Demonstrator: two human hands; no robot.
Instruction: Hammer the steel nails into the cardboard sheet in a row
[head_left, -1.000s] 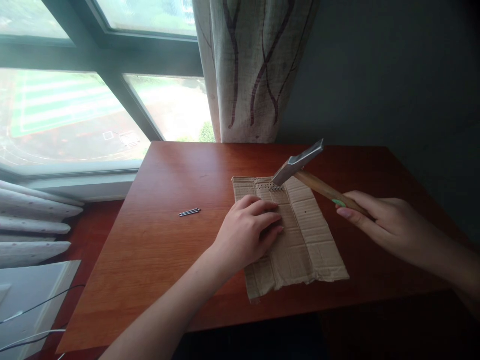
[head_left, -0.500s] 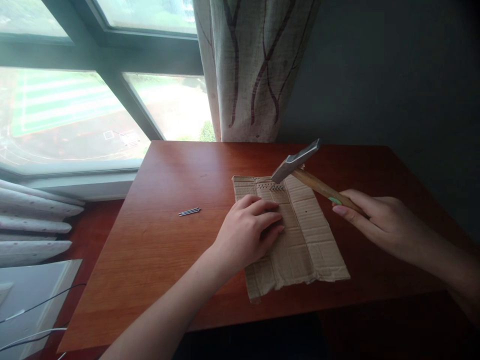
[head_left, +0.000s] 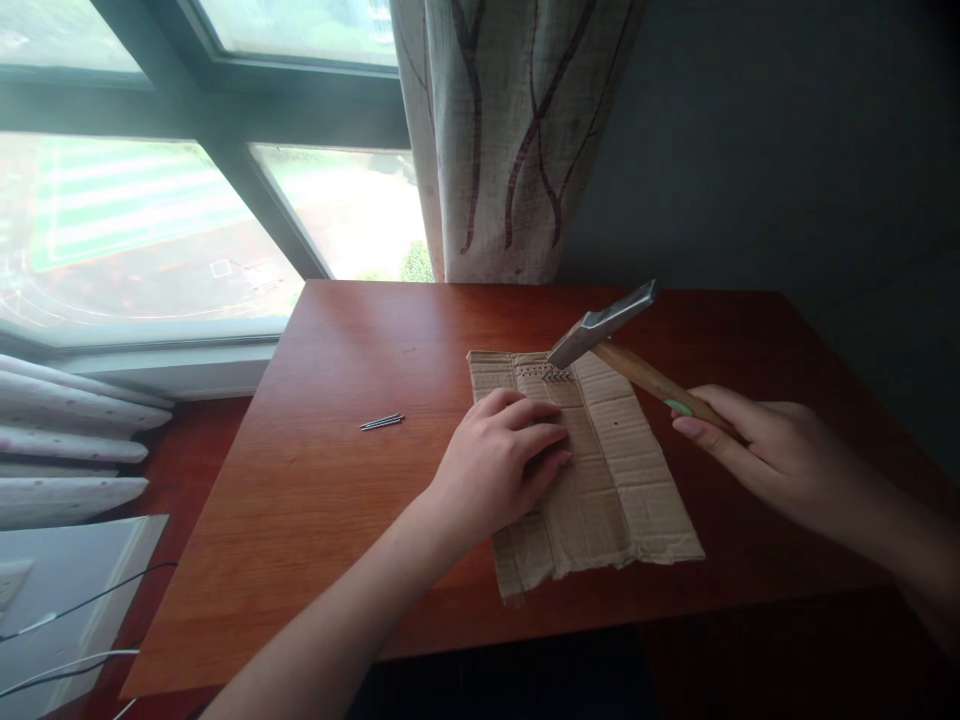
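The wooden-handled hammer (head_left: 602,326) has shifted slightly rightward, our right grip (head_left: 772,450) wrapped round it, and with our left grip (head_left: 506,450) unclenched, fingers spread across the cardboard (head_left: 592,480) on the counter (head_left: 300,540), we should strike squarely and keep those fingers clear.

I counted two hands, my left hand (head_left: 499,460) and my right hand (head_left: 772,445); one hammer (head_left: 604,325), one piece of cardboard (head_left: 592,500) and one table (head_left: 315,530). The loose nails (head_left: 382,422) overlapped in one small bunch; the dots (head_left: 531,371) were many, too tiny for me to number. I saw four window panes (head_left: 142,220), two curtains (head_left: 499,150), at least three cables (head_left: 105,654).
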